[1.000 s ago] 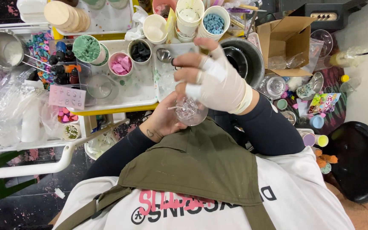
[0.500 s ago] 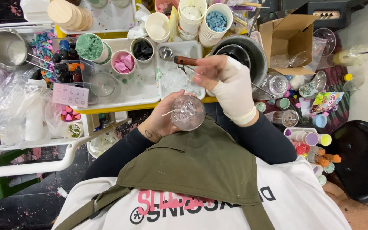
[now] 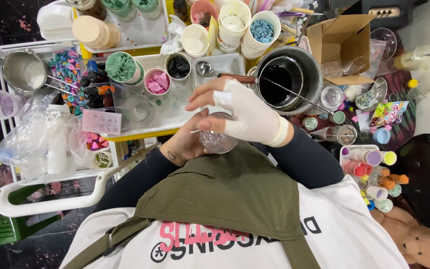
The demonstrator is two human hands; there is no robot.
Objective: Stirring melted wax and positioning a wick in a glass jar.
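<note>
Where it reached before, right hand (image 3: 247, 117) back over clear cup (image 3: 218, 140), left hand (image 3: 187, 144) fingers gripping it

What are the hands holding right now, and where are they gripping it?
A clear glass cup. The left hand cups its side and underside; the bandaged right hand lies over its rim with fingers curled down on top.

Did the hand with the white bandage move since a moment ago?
Yes. The bandaged right hand came back from the spoon by the black pot, toward the person's body, and now covers the clear glass cup.
</note>
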